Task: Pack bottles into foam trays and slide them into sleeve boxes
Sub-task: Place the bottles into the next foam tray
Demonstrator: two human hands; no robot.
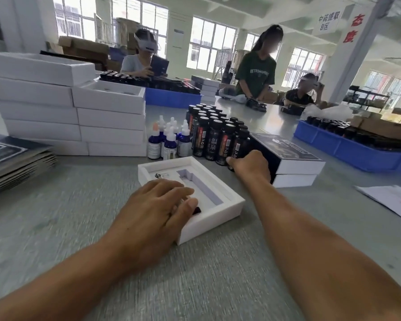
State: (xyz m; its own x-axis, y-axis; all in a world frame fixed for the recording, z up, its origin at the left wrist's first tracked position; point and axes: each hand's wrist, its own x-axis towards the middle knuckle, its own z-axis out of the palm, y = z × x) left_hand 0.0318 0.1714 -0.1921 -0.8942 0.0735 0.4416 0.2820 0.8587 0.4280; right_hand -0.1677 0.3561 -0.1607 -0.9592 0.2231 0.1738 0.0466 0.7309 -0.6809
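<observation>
A white foam tray (227, 206) lies on the grey table in front of me, with an empty bottle-shaped slot on its right side. My left hand (155, 205) rests flat over the tray's left slot, covering a dark bottle whose end shows under my fingers. My right hand (250, 166) is at the front of a cluster of dark upright bottles (215, 135), with its fingers closed around the nearest one. Small blue dropper bottles (169, 142) stand left of the cluster.
Stacks of white trays (109, 119) stand at the back left, flat dark sleeves (12, 158) at the far left. Two packed sleeve boxes (294, 163) are stacked right of my right hand. A blue bin (357, 151) of bottles sits at right. Other people work across the table.
</observation>
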